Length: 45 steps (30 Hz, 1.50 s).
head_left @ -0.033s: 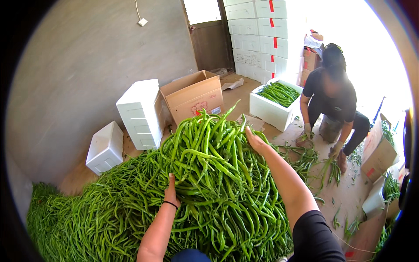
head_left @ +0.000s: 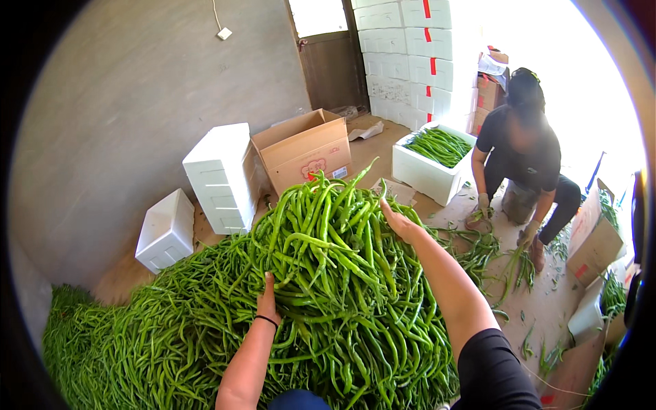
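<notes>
A big heap of long green chili peppers (head_left: pixel 171 324) fills the lower part of the head view. On top of it a mounded armful of peppers (head_left: pixel 328 246) is clasped between my two hands. My left hand (head_left: pixel 269 301), with a dark band at the wrist, presses against the near left side, its thumb pointing up and its fingers buried. At the far right side, my right hand (head_left: pixel 400 220) curves around the peppers, thumb on top and the other fingers mostly hidden. Whether the armful is lifted off the heap is hard to tell.
Behind the heap stand white foam boxes (head_left: pixel 217 181) and an open cardboard carton (head_left: pixel 304 154). A foam box (head_left: pixel 424 174) holds peppers near a crouching, gloved co-worker (head_left: pixel 523 157). Tall stacked foam boxes (head_left: pixel 410 61) line the back. Cartons (head_left: pixel 594 239) stand at right; loose peppers litter the floor.
</notes>
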Motion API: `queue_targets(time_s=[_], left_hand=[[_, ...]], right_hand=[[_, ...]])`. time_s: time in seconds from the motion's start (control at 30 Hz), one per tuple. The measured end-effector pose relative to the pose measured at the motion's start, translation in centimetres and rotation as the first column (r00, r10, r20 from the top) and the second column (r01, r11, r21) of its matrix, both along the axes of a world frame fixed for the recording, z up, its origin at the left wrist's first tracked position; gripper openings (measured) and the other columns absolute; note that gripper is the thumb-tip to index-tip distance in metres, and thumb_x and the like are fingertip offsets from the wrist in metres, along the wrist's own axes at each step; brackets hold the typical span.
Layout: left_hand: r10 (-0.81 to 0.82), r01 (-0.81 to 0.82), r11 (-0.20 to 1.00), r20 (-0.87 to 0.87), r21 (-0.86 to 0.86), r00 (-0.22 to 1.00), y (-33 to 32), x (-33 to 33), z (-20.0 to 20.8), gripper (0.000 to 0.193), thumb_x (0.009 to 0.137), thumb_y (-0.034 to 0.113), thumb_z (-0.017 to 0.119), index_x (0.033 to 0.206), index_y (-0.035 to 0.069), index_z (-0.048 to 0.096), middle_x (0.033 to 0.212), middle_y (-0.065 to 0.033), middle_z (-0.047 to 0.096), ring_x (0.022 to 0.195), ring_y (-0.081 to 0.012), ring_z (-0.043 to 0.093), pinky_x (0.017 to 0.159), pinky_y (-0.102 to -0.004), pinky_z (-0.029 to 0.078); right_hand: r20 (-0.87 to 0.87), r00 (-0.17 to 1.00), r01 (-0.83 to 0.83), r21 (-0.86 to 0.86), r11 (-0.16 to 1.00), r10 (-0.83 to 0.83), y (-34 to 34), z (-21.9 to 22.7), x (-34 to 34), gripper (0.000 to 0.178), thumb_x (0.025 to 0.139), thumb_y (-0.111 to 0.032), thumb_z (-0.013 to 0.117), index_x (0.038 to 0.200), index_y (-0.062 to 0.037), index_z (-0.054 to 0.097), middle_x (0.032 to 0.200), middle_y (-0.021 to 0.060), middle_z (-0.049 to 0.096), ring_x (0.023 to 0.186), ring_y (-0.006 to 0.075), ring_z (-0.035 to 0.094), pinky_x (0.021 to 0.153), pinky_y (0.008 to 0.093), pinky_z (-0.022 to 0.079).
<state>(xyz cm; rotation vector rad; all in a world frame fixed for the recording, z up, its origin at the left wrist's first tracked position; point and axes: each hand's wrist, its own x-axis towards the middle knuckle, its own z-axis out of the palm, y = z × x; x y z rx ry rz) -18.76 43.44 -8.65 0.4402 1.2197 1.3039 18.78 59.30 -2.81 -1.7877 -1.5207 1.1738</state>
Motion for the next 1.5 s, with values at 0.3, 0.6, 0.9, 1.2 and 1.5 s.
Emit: queue_targets(time_s=[0.3,0.6,0.9,1.2,1.5], left_hand=[[-0.122,0.081,0.982,0.244,0.173,0.962,0.9,-0.5,0.3,0.088,0.080,0.076,0.038,0.140,0.012,0.036,0.139,-0.0122,0.042,0.124,-0.0357,0.042,0.106,-0.0526,0.030],[-0.138,0.078,0.969,0.248,0.236,0.959,2.4,1.0,3.3,0.088,0.078,0.076,0.041,0.138,0.012,0.038,0.137,-0.0136,0.043,0.124,-0.0347,0.042,0.104,-0.0532,0.030],[-0.304,0.296,0.951,0.086,0.093,0.949,4.1,2.1,3.9,0.098,0.072,0.084,0.036,0.142,0.015,0.032,0.144,-0.0125,0.036,0.129,-0.0352,0.036,0.106,-0.0550,0.026],[-0.459,0.448,0.888,0.126,0.106,0.879,5.3,1.0,2.4,0.098,0.073,0.084,0.028,0.143,0.016,0.030,0.144,-0.0114,0.036,0.129,-0.0332,0.037,0.106,-0.0537,0.028],[-0.409,0.414,0.904,-0.065,0.103,0.910,5.5,4.0,5.4,0.079,0.082,0.059,0.057,0.137,0.006,0.036,0.136,-0.0129,0.044,0.121,-0.0253,0.046,0.101,-0.0401,0.040]], right_hand=[[-0.067,0.987,-0.157,-0.285,0.945,0.144,1.6,3.5,-1.4,0.119,0.059,-0.093,0.037,0.147,-0.0163,0.016,0.151,0.0195,0.011,0.136,0.0370,0.021,0.105,0.0577,0.024],[-0.310,0.930,-0.330,-0.454,0.828,0.200,3.3,3.5,0.0,0.124,0.052,-0.092,0.047,0.147,-0.0177,0.017,0.152,0.0195,0.009,0.139,0.0362,0.012,0.105,0.0624,0.015],[-0.338,0.932,-0.249,-0.341,0.906,0.129,2.7,1.4,-1.2,0.116,0.060,-0.085,0.051,0.146,-0.0152,0.020,0.151,0.0165,0.017,0.138,0.0318,0.018,0.108,0.0574,0.014],[-0.331,0.935,-0.252,-0.355,0.900,0.132,2.0,3.0,-1.4,0.122,0.057,-0.089,0.048,0.148,-0.0131,0.016,0.151,0.0163,0.020,0.139,0.0312,0.019,0.109,0.0567,0.010],[-0.591,0.806,-0.325,-0.378,0.867,0.045,1.8,-1.4,2.1,0.092,0.068,-0.079,0.048,0.135,-0.0157,0.045,0.139,0.0114,0.044,0.122,0.0302,0.044,0.101,0.0507,0.031]])
